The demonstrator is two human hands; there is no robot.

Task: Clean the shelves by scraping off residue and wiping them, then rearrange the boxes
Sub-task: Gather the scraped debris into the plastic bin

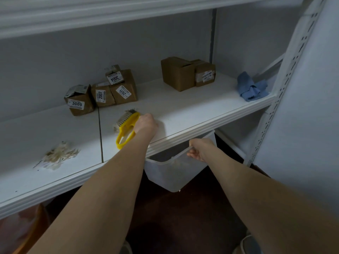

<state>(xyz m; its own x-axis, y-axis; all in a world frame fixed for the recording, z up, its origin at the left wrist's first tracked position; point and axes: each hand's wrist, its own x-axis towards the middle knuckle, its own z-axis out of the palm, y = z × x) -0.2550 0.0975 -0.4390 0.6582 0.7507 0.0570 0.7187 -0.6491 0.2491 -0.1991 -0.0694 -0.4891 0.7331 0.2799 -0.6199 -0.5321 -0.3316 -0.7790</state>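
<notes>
My left hand [146, 123] grips a yellow-handled brush [126, 128] that lies bristles-down on the white shelf [192, 110]; a small clump of scraped residue sits under its bristles. My right hand [199, 150] holds the rim of a translucent plastic bin [170, 173] just below the shelf's front edge. A larger pile of pale residue scraps [58, 155] lies on the left shelf panel. Several brown boxes with numbered labels [100, 93] stand at the back left. Two more brown boxes [187, 73] stand at the back right. A crumpled blue cloth [251, 87] lies at the shelf's right end.
An upper shelf [110, 13] overhangs closely. A slotted white upright [286, 79] and a pale wall close off the right side. Dark floor lies below, with an orange-brown object [27, 230] under the shelf at lower left.
</notes>
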